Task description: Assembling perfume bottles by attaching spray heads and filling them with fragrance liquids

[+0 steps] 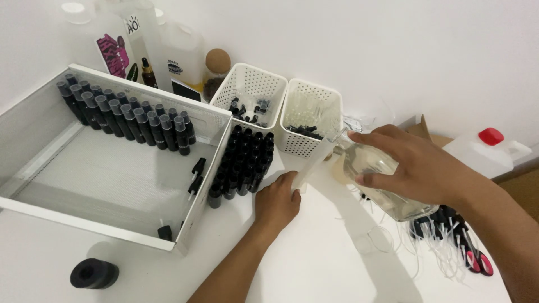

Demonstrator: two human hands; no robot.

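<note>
Right hand [418, 165] tilts clear glass bottle [373, 179] — left hand [276, 202] steadies slim tube [314, 163]

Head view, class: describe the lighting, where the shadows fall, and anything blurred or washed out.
Head view: soft, even indoor light; the right hand tilting a clear glass bottle casts a faint shadow on the white table; the left hand is sharp; the translucent jugs at top left wash out against the bright wall; edges bend slightly from the wide lens.

Plain white wall [393, 50] — white table [314, 269], evenly lit.
</note>
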